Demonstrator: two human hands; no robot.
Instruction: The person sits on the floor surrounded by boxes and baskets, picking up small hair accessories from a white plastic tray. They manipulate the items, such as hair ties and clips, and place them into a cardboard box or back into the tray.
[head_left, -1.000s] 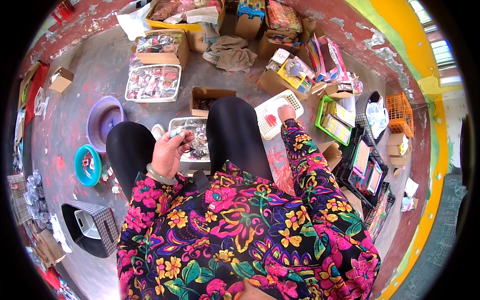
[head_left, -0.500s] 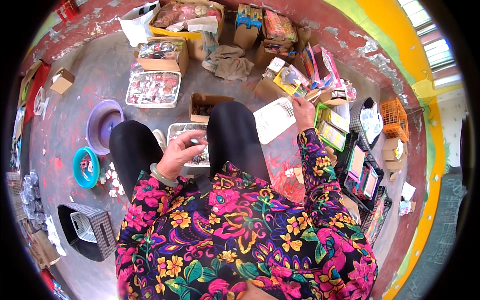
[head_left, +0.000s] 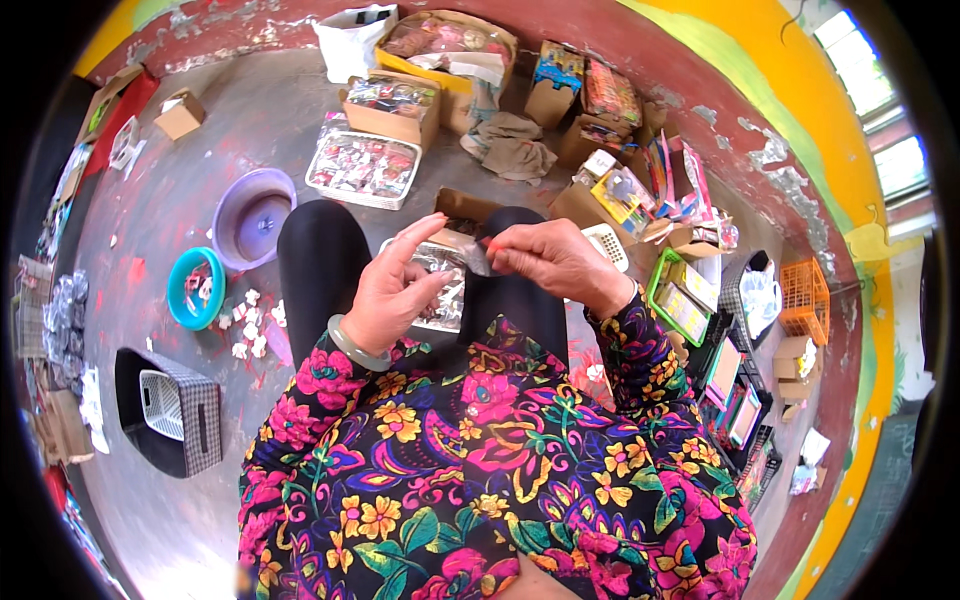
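Over my lap, my right hand point(head_left: 555, 262) pinches a small clear plastic bag point(head_left: 478, 258) between thumb and fingers. A bit of red shows at its fingertips. Just left of the bag is my left hand point(head_left: 395, 285), its index finger stretched out and its thumb apart. Nothing plain to see lies between those fingers; the inside of the palm is hidden. Below and between the hands, a white basket point(head_left: 438, 318) of small shiny packets stands between my knees, partly covered by my left hand. Beyond it sits an open cardboard box point(head_left: 465, 208), half hidden by my knee.
Ahead stands another white basket point(head_left: 362, 168) of packets. To the left are a purple basin point(head_left: 252, 215), a teal basin point(head_left: 196, 290) and a checked bin point(head_left: 205, 425). A green tray point(head_left: 685, 295), black crates point(head_left: 728, 375) and an orange crate point(head_left: 805, 295) line the right.
My right hand has come from the white plastic tray at the right to the middle, now with a small bag. My left hand has lifted toward it; the small teal item no longer shows there.
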